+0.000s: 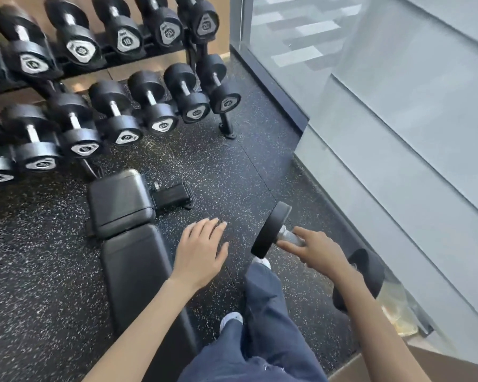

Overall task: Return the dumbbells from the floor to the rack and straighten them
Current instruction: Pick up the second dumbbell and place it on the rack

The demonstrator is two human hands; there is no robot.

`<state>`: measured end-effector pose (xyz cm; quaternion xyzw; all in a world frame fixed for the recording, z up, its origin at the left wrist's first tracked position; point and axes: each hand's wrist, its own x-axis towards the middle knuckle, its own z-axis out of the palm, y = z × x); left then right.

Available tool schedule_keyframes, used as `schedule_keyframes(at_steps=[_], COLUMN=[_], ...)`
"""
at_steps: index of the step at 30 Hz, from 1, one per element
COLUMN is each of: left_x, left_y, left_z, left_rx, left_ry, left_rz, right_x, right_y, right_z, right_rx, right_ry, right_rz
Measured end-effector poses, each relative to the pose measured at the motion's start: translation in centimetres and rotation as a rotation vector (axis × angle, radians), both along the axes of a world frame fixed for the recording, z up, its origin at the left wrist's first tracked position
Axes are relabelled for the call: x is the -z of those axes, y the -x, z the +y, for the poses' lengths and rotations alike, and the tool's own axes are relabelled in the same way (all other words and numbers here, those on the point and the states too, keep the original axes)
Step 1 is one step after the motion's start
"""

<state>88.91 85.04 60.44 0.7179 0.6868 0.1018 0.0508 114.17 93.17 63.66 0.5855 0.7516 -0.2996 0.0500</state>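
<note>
the metal handle of a black dumbbell (271, 230) is gripped by the right hand (316, 253), with the fingers curled round it. the dumbbell is held tilted over the speckled floor (232, 166), near the glass wall (398, 133). the left hand (199, 252) is released, fingers straight, with nothing held, beside a padded gym bench (133, 249). the rack (226, 125), lined with two rows of racked dumbbells (113, 111), is seen well apart at upper left.
</note>
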Motion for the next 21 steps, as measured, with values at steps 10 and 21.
schedule_keyframes(at_steps=[10,21], left_x=[-1.2,-2.3], left_y=[-1.1,-1.8], left_z=[13.5,26.7], left_rx=[-0.090,-0.096], left_ry=[-0.020,-0.004], left_rz=[0.024,0.060], right_x=[0.1,0.1], right_y=[0.1,-0.7], right_z=[17.5,31.3], right_rx=[-0.197,-0.283], right_ry=[-0.030,-0.033], right_rz=[-0.028,-0.028])
